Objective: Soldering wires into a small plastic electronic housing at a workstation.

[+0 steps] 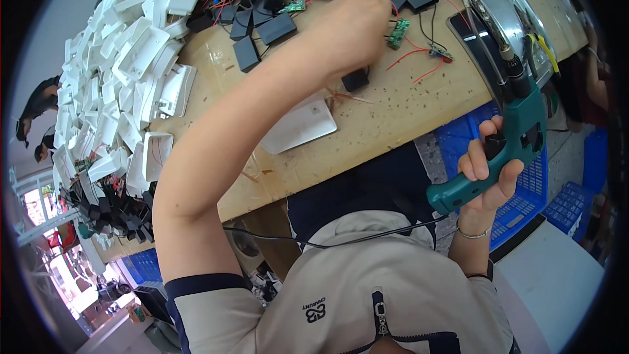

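Left hand (360, 36): between 12 and 1 o'clock, above the worktop (386, 105); I cannot tell whether its fingers are apart or together.
Circuit board (398, 34): 1 o'clock, just beside that hand; probably light, stiff and fragile, best taken by its edges.
Right hand (485, 164): 3 o'clock, fingers wrapped around the handle of the green tool (513, 149).
Tool handling: likely rigid and fairly weighty; hold by the handle, clear of the metal nose.
White cases (141, 52): 10 o'clock, heaped; they look light and slippery.
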Demonstrator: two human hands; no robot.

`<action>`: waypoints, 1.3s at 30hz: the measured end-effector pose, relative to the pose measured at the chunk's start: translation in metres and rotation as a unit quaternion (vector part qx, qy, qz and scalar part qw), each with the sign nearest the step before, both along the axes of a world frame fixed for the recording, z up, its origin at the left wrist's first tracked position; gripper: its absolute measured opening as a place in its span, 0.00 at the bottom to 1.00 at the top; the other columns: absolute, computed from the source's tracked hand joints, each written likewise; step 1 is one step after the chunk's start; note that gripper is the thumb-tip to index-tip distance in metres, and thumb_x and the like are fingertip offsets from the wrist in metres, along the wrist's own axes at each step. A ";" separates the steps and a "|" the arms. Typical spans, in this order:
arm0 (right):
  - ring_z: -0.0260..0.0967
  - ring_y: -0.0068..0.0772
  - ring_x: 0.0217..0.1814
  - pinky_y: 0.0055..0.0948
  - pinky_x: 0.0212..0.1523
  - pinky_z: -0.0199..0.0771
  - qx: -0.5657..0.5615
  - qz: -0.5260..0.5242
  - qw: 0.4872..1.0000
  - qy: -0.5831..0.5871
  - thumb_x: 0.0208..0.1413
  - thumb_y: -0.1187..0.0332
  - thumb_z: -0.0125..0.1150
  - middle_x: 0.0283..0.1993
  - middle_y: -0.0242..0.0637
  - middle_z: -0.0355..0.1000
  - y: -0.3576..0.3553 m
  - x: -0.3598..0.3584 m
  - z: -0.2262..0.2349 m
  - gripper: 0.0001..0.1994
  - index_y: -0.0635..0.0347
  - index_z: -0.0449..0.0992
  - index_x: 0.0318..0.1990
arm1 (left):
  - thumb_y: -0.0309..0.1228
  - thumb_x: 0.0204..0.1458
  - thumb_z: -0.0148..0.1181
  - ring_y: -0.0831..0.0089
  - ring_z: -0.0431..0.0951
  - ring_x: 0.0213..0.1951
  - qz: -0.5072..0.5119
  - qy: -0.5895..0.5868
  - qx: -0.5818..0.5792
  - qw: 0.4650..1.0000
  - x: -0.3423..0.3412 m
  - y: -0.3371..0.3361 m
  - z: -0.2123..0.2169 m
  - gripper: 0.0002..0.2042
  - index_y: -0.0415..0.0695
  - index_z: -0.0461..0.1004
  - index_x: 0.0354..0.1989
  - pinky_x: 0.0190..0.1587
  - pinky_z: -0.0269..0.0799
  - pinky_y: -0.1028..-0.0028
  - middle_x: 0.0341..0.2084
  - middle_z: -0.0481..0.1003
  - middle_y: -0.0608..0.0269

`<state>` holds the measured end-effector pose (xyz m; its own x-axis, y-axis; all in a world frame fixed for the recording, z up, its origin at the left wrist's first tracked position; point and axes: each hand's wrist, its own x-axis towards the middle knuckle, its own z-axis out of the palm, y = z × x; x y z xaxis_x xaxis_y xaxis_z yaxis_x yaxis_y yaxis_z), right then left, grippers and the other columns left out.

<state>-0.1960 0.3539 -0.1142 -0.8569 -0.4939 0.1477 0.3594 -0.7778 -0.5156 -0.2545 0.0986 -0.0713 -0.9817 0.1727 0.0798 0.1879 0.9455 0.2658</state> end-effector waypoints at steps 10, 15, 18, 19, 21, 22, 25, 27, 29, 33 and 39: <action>0.60 0.22 0.26 0.21 0.27 0.65 -0.008 0.038 0.999 -0.004 0.47 0.61 0.58 0.52 0.44 0.58 -0.011 -0.005 0.001 0.33 0.67 0.49 0.55 | 0.26 0.47 0.53 0.84 0.66 0.27 0.093 0.026 0.380 0.920 0.079 -0.075 0.068 0.11 0.36 0.70 0.39 0.31 0.63 0.84 0.26 0.70 0.70; 0.59 0.21 0.25 0.21 0.27 0.65 -0.024 0.111 0.994 -0.004 0.46 0.61 0.59 0.52 0.45 0.58 -0.032 -0.001 0.004 0.33 0.68 0.49 0.55 | 0.25 0.47 0.53 0.84 0.68 0.30 0.215 0.013 0.371 0.903 0.178 -0.087 0.081 0.09 0.38 0.71 0.37 0.30 0.62 0.84 0.28 0.71 0.69; 0.59 0.21 0.25 0.20 0.26 0.65 -0.019 0.154 0.988 -0.009 0.46 0.61 0.59 0.52 0.45 0.58 -0.034 0.002 0.010 0.34 0.68 0.48 0.55 | 0.24 0.44 0.54 0.73 0.68 0.27 0.249 -0.015 0.198 0.948 0.218 -0.073 0.053 0.08 0.39 0.71 0.34 0.30 0.62 0.78 0.24 0.69 0.61; 0.59 0.21 0.25 0.20 0.26 0.65 -0.021 0.167 0.986 -0.013 0.46 0.61 0.59 0.52 0.45 0.58 -0.032 0.000 0.011 0.34 0.68 0.48 0.55 | 0.24 0.44 0.52 0.68 0.69 0.28 0.262 -0.028 0.226 0.938 0.224 -0.065 0.042 0.08 0.38 0.70 0.35 0.31 0.63 0.75 0.26 0.70 0.58; 0.59 0.20 0.25 0.20 0.26 0.65 -0.009 0.199 0.980 0.001 0.46 0.61 0.59 0.52 0.45 0.58 -0.027 -0.004 0.008 0.34 0.68 0.48 0.55 | 0.22 0.42 0.50 0.64 0.70 0.30 0.268 -0.053 0.155 0.949 0.225 -0.052 0.035 0.11 0.37 0.69 0.37 0.33 0.64 0.71 0.26 0.70 0.55; 0.59 0.20 0.25 0.20 0.26 0.65 -0.010 0.206 0.978 0.000 0.46 0.61 0.59 0.52 0.45 0.58 -0.025 -0.004 0.006 0.34 0.68 0.48 0.55 | 0.22 0.42 0.50 0.64 0.70 0.30 0.275 -0.052 0.155 0.947 0.225 -0.046 0.033 0.11 0.37 0.69 0.37 0.33 0.64 0.71 0.26 0.70 0.55; 0.59 0.20 0.26 0.19 0.26 0.65 -0.002 0.225 0.974 0.013 0.46 0.60 0.58 0.53 0.45 0.57 -0.020 -0.009 0.007 0.35 0.68 0.48 0.56 | 0.23 0.39 0.49 0.60 0.71 0.33 0.283 -0.030 0.154 0.946 0.216 -0.028 0.037 0.16 0.38 0.67 0.41 0.36 0.65 0.69 0.30 0.70 0.53; 0.60 0.20 0.26 0.19 0.26 0.66 0.005 0.227 0.974 0.019 0.47 0.60 0.58 0.53 0.46 0.57 -0.021 -0.006 0.009 0.34 0.69 0.48 0.56 | 0.25 0.37 0.49 0.59 0.71 0.35 0.246 -0.054 0.139 0.958 0.209 -0.021 0.042 0.20 0.38 0.64 0.44 0.38 0.65 0.68 0.34 0.69 0.52; 0.60 0.21 0.26 0.20 0.26 0.66 0.009 0.226 0.974 0.021 0.47 0.60 0.58 0.53 0.46 0.57 -0.020 -0.004 0.009 0.34 0.69 0.47 0.56 | 0.28 0.36 0.53 0.58 0.71 0.34 0.224 -0.049 0.094 0.969 0.203 -0.018 0.042 0.22 0.39 0.63 0.44 0.38 0.66 0.67 0.35 0.68 0.53; 0.60 0.21 0.26 0.20 0.27 0.66 0.013 0.234 0.972 0.023 0.46 0.60 0.58 0.53 0.47 0.57 -0.019 -0.001 0.009 0.35 0.69 0.47 0.56 | 0.29 0.33 0.60 0.63 0.70 0.35 0.199 -0.026 0.037 0.979 0.189 -0.010 0.029 0.25 0.41 0.62 0.44 0.38 0.66 0.70 0.34 0.68 0.56; 0.60 0.21 0.26 0.20 0.26 0.66 0.015 0.236 0.971 0.031 0.47 0.60 0.58 0.54 0.48 0.57 -0.018 -0.001 0.012 0.35 0.69 0.47 0.56 | 0.23 0.33 0.59 0.68 0.70 0.32 0.179 -0.022 0.099 0.979 0.182 -0.013 0.022 0.25 0.42 0.62 0.45 0.36 0.66 0.73 0.32 0.68 0.60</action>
<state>-0.1967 0.3358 -0.1020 -0.5235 -0.8346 0.1717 0.6401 -0.5182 -0.5673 -0.0723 0.0855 -0.0496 -0.9798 -0.1971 0.0325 -0.1616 0.8777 0.4512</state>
